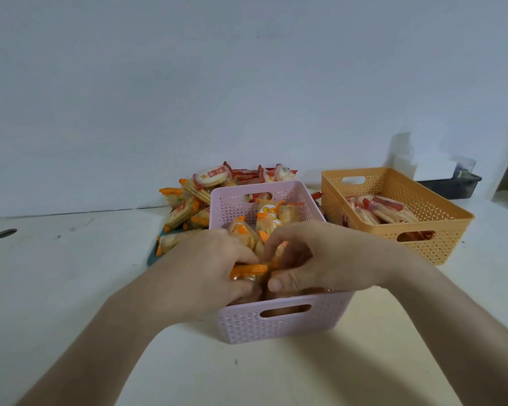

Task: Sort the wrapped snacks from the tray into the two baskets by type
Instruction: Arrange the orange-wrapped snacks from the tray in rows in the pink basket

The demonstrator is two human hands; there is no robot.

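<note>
Both hands reach into the pale pink perforated plastic basket (276, 325), which stands on the white tabletop (71, 282) nearest the person. The left hand (214, 268) and the right hand (317, 259) meet over its near end, the fingers and thumbs of both curled round a bunch of clear-wrapped snacks with orange crimped ends (248, 271). More orange-ended snacks (269, 218) lie deeper in the same basket. Behind it and to its left, a teal tray (152, 257) carries a mixed heap of wrapped snacks (197, 197), some with orange ends and some red. To the right stands an orange perforated plastic basket (440, 227) holding red-ended snacks (384, 210).
</note>
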